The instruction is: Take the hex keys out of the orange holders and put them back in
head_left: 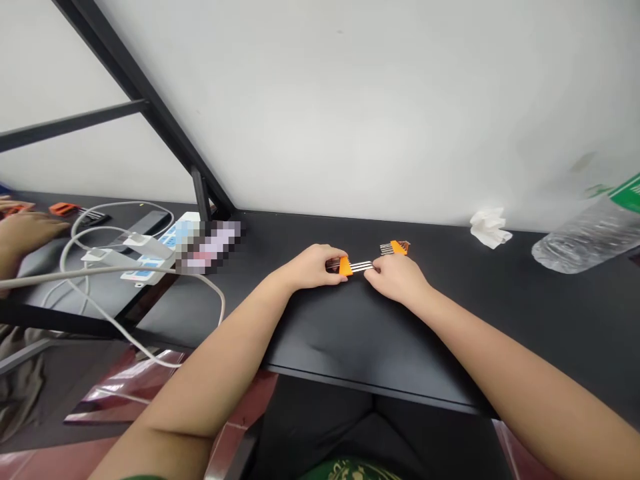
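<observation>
My left hand [320, 267] is closed around an orange holder [345, 266], thumb below and fingers above. Several slim silver metal rods [361, 266] stick out of the holder to the right; their exact kind is too small to tell. At the rods' right ends, my right hand [397, 275] pinches with thumb and forefinger, its other fingers curled under. Just behind the right hand lies a second orange holder [399, 247] with similar rods on its left and darker ends on its right. Both hands rest low over the black table [340, 327].
Left of me are a white power strip [167, 250] with plugged-in chargers, looping white cables [150, 269] and a pixelated item [213, 248]. A black metal frame [173, 127] slants up there. Another person's hand [25, 230] is at far left. Crumpled tissue [490, 227] and a plastic bottle [575, 240] lie right.
</observation>
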Demonstrator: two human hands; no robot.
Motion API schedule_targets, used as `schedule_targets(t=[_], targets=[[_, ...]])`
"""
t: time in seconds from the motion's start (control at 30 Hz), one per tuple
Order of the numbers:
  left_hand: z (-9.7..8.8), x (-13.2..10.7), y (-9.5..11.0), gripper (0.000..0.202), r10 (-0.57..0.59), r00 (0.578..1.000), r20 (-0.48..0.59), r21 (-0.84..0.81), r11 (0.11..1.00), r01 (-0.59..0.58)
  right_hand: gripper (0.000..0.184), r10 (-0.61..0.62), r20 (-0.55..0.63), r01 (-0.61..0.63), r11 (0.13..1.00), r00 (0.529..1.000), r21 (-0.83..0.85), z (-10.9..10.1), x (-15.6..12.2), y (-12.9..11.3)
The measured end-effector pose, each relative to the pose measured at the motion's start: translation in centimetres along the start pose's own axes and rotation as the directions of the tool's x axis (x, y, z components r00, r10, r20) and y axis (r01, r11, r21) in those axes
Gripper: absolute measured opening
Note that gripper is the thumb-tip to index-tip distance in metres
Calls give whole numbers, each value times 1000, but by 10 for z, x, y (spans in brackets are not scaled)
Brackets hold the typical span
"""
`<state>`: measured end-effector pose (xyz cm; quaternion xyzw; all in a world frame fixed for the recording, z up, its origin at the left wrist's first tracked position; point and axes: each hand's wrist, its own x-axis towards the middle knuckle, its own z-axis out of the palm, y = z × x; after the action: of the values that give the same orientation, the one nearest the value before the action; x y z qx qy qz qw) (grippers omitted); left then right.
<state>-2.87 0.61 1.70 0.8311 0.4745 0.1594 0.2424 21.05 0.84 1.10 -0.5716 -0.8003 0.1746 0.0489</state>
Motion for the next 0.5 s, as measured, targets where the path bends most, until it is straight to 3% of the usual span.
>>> schedule_targets(t=[0.33,0.5], targets=[[-1,-2,5,34,1,1000,31,-5,1000,-1,32,63,125,-58,997,990,-49,-15,3,20],[-5,-4,0,40,-40,999,0,-38,998,40,42,35,273,-27,999,961,-31,-28,0,28]])
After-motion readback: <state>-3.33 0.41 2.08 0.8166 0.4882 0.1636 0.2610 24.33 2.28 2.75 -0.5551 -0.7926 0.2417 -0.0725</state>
